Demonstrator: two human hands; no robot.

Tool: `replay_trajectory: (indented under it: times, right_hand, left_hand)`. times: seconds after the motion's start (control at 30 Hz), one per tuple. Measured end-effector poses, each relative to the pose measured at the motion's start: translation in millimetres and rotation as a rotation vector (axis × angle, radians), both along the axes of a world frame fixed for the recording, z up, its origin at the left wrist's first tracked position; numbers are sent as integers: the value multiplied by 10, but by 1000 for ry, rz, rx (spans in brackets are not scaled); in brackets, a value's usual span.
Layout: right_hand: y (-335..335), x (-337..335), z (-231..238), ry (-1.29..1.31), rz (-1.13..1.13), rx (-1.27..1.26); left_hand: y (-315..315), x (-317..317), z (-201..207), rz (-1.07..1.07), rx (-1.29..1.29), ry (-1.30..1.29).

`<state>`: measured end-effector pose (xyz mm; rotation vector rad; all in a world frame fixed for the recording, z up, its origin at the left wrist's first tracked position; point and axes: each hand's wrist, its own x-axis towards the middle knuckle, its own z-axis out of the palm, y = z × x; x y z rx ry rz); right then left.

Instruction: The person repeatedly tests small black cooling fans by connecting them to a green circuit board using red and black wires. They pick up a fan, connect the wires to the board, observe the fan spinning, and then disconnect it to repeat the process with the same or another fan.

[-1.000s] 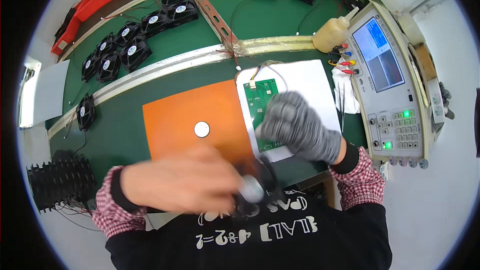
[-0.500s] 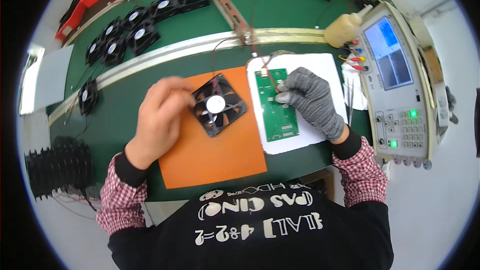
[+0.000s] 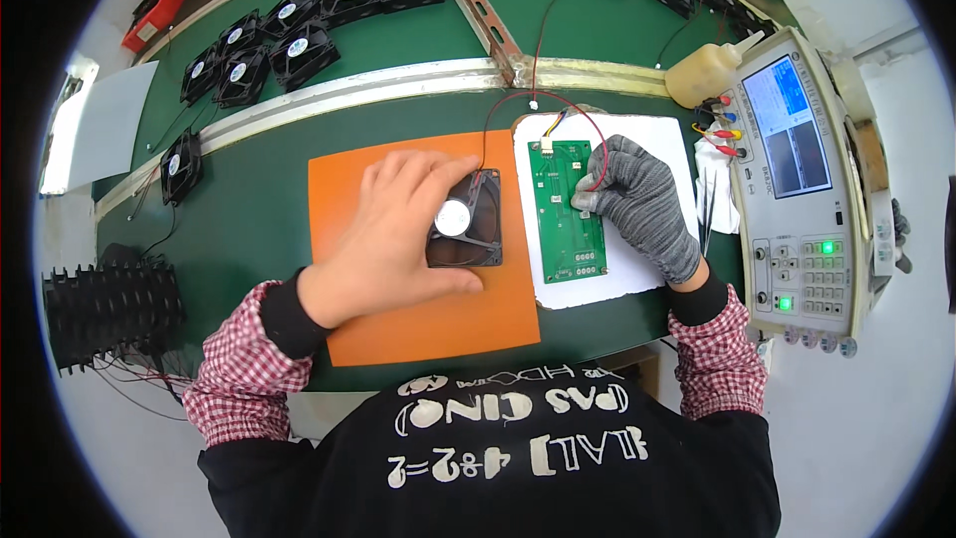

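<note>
A square black cooling fan [image 3: 478, 229] with a white hub label lies on the orange mat [image 3: 398, 334]. My bare left hand [image 3: 403, 229] spans it from the left, fingers at its far edge and thumb at its near edge, covering its left part. From the fan a thin red wire [image 3: 568, 100] arcs to the right. It ends at the pinched fingertips of my gloved right hand [image 3: 637, 204], which hide the wire's end. Those fingertips are over a green circuit board [image 3: 558, 239] on a white pad [image 3: 642, 291]. A white plug [image 3: 546, 145] with coloured wires sits at the board's far end.
Several black fans [image 3: 299, 52] stand beyond a metal rail [image 3: 349, 95]. At right are a tester with a lit screen [image 3: 787, 125], a yellowish squeeze bottle [image 3: 702, 75] and tweezers [image 3: 709, 204]. A stack of fans [image 3: 115, 309] is at far left.
My left hand has moved right onto the fan, which now sits straighter and further right. The red wire loops up more visibly to my right hand, which stays pinched over the board.
</note>
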<state>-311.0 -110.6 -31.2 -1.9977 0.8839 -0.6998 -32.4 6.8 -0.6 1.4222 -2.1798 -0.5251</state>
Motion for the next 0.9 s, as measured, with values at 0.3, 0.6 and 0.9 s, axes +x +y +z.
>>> replay_trajectory:
  times: [0.3,0.6,0.9]
  right_hand:
    - [-14,-17,-5,-66,50,-40]
    - [-26,-52,-72,-74,48,-130]
    - [-31,-8,-35,-21,103,-316]
  left_hand:
    - [533,-56,574,-48,-861,-118]
    - [341,162,593,-880,1164,1592]
    - [462,-7,701,45,-782,46]
